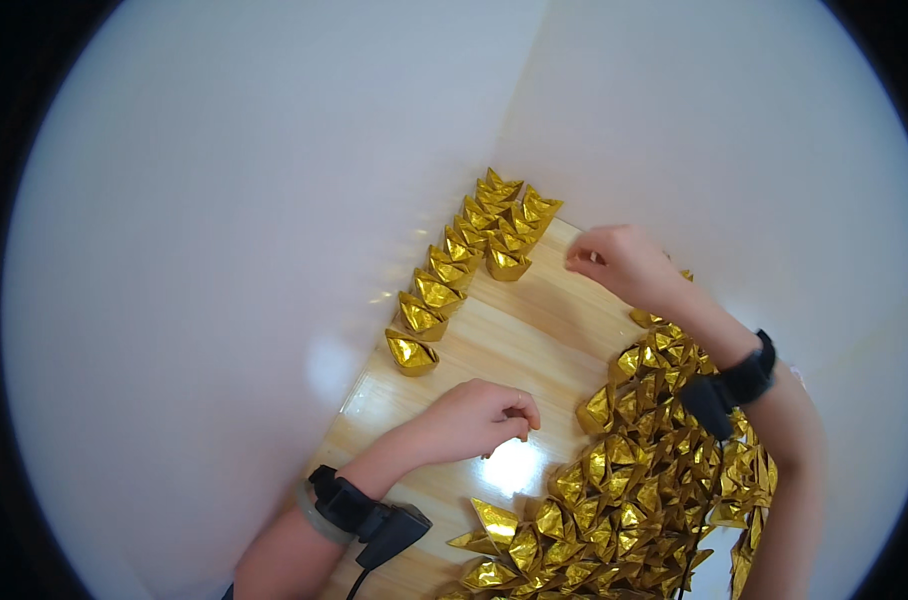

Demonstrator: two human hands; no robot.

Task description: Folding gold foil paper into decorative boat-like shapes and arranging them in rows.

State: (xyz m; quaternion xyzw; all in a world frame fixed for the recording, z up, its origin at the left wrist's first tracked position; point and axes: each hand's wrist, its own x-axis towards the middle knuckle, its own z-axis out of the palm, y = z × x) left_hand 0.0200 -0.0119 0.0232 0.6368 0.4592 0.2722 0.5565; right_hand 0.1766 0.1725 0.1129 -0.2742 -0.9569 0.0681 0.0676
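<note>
Left hand point(482, 418), right hand point(619, 262): both curled, grip state cannot tell | worktop point(519, 325): gold foil-paper ingots point(413, 352), rows and heap

Folded ingots in rows point(439, 292): metallic gold foil paper by the look, high gloss, sharp creases, fine crinkle on the faces. Heaped ingots point(596, 500): same foil finish, hard glints on the facets. Tabletop point(564, 325): pale wood or wood-look laminate, smooth, glossy, visible grain, bright lamp glare. Left wall point(224, 250): smooth, white, low sheen, picks up soft light patches. Right wall point(694, 120): smooth, closer to matt. Wrist straps point(754, 372): black, matt, cloth-like. Strap modules point(396, 533): black plastic, smooth, faint sheen. Bangle point(319, 515): smooth, translucent, material unclear.
</note>
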